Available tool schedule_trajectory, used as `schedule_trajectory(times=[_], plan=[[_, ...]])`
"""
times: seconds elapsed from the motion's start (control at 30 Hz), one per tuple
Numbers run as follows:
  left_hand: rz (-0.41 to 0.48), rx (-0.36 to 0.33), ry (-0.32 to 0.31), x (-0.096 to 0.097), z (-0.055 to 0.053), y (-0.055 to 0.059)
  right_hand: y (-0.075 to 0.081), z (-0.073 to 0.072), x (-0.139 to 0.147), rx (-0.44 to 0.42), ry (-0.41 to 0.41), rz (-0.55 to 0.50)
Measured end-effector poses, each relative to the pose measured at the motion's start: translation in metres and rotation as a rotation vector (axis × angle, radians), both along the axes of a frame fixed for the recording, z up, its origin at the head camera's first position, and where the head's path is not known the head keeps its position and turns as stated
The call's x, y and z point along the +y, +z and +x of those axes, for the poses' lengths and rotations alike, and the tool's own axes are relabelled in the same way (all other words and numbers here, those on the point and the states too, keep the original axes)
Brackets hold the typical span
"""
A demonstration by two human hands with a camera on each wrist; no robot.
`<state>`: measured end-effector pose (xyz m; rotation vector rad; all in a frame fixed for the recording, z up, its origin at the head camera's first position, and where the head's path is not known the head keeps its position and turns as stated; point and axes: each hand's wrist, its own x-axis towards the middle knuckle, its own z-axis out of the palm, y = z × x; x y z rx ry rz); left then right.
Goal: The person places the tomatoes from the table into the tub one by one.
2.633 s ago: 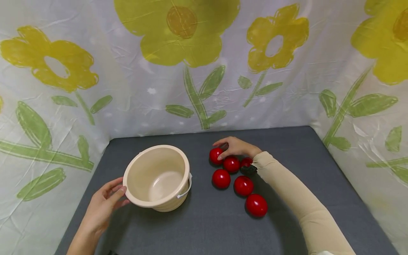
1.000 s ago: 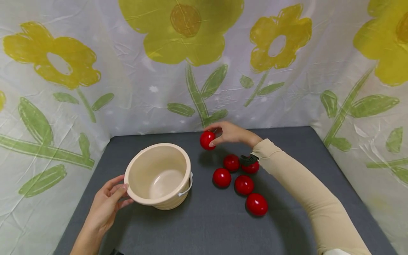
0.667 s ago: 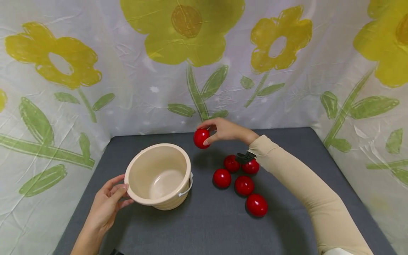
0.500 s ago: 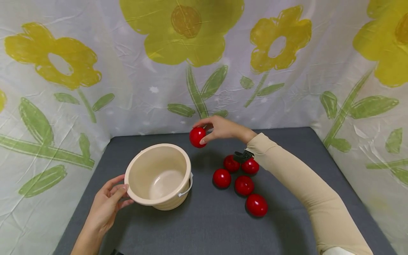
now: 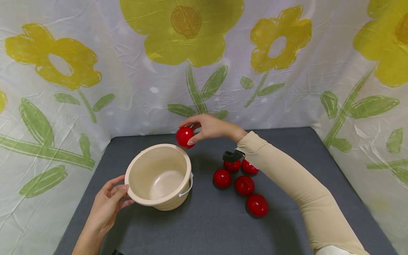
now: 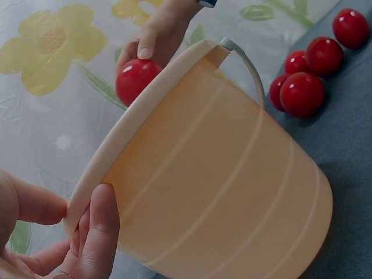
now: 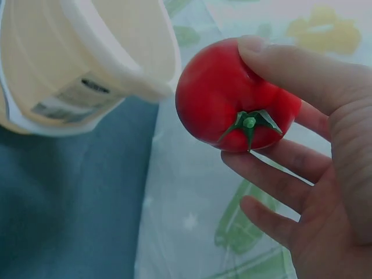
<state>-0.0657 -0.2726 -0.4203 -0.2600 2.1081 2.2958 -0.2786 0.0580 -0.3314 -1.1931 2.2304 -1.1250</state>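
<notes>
A cream bucket [image 5: 157, 205] stands on the dark table with its mouth upward and a thin white handle at its right side. My left hand [image 5: 106, 203] pinches the bucket's rim at the left, thumb on one side and fingers on the other, as the left wrist view shows. In my right hand [image 5: 208, 127] is a red tomato [image 7: 232, 93] with a green calyx, held between thumb and fingers. That tomato is in the air just behind and above the bucket's far right rim. Inside the bucket, the visible floor holds nothing.
Several more red tomatoes [image 5: 244, 185] lie in a loose group right of the bucket, partly under my right wrist and its black strap [image 5: 233, 156]. A flower-printed sheet [image 5: 143, 88] walls the grey table [image 5: 210, 226] at the back and sides.
My right hand picked up the farthest tomato from the group, raised it and carried it left to the bucket's rim. The left hand stays on the rim.
</notes>
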Motion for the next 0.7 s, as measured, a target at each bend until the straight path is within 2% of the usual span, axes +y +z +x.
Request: schedule_trajectory(times=[0.37, 0.5, 0.7], plan=[[0.019, 0.009, 0.005, 0.001, 0.0, 0.0, 0.001, 0.01, -0.033, -0.024, 0.085, -0.059], [0.024, 0.018, 0.006, 0.001, 0.001, -0.001, 0.0, 0.017, -0.047, -0.05, 0.104, -0.059], [0.019, 0.018, 0.006, 0.0, 0.003, -0.001, -0.004, 0.025, -0.068, -0.037, 0.151, -0.04]])
